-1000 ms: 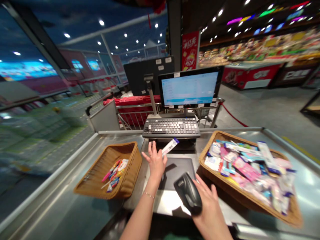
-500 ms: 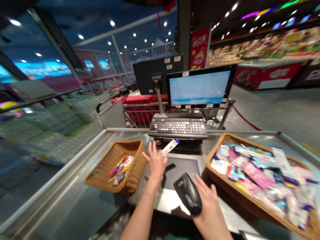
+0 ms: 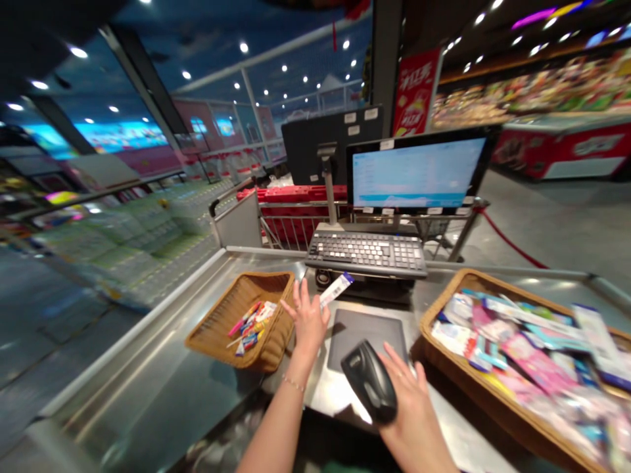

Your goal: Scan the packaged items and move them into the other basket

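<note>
- The left hand (image 3: 308, 322) stands half open, fingers spread, with a slim white packet with a blue end (image 3: 336, 290) held upright at its thumb side; the fingers partly hide the exact grip.
- The right hand (image 3: 413, 420) curls closely around a black plastic handheld barcode scanner (image 3: 369, 381), its fingers lying over the back. The scanner's nose seems turned toward the packet, as though the two are held to face each other.
- Beneath them lies a flat, dark rectangular scanning pad (image 3: 367, 338), set into a brushed stainless steel checkout counter (image 3: 142, 387).
- A woven wicker basket (image 3: 263, 276) left of the pad holds a few small, bright packets (image 3: 251, 325).
- A larger woven wicker tray (image 3: 493, 284) right of the pad is heaped with pink, white and blue packets (image 3: 522, 355). With one container on each side, both appear placed within easy reach.
- Past the pad, a black keyboard (image 3: 365, 253) and a flat, pole-mounted monitor (image 3: 419, 174) face the person, apparently so the screen can be read from this spot.
</note>
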`<state>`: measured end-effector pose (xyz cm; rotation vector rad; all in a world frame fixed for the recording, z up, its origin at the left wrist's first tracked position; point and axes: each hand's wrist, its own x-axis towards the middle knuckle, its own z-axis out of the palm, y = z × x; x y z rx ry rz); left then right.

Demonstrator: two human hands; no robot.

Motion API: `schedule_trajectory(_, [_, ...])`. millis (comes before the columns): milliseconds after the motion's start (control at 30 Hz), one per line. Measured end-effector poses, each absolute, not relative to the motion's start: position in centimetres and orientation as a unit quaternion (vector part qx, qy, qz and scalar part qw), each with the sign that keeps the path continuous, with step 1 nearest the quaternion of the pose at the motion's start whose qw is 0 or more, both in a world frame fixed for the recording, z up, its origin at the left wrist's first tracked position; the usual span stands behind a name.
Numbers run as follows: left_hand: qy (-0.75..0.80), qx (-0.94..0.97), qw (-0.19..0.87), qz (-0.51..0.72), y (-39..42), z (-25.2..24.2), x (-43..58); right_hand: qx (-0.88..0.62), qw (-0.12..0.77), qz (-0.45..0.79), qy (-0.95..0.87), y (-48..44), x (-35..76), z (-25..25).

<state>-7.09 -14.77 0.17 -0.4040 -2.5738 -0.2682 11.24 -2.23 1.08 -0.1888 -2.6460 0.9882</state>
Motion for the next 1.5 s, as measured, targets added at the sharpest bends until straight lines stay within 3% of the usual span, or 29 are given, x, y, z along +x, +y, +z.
schedule_trajectory(1500, [-0.948, -0.041, 0.306, -0.081, -21.5, 0.4, -7.8, 0.043, 0.126, 0.338, -0.932, -5.6, 7.9, 0.3])
